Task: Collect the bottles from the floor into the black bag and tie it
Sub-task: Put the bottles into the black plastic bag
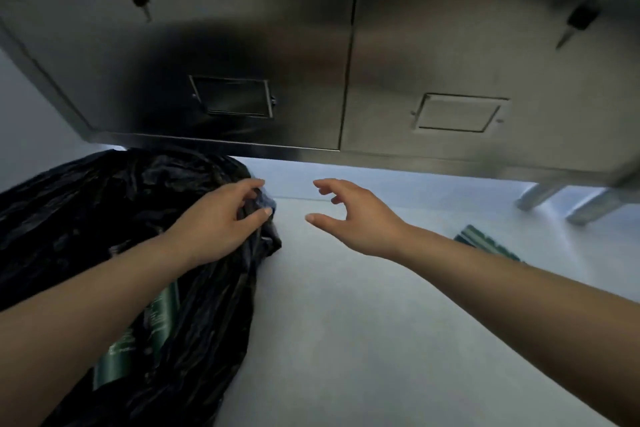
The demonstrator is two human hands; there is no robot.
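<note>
Your left hand is gripping the black bag; your right hand is hovering wide, empty. The green bottle inside is lying lengthwise away from you.

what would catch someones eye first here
The big black bag fills the lower left, with the left hand gripping its gathered edge. The right hand hangs open over the pale floor beside it. Behind, a steel cabinet with dangling keys spans the top.
</note>
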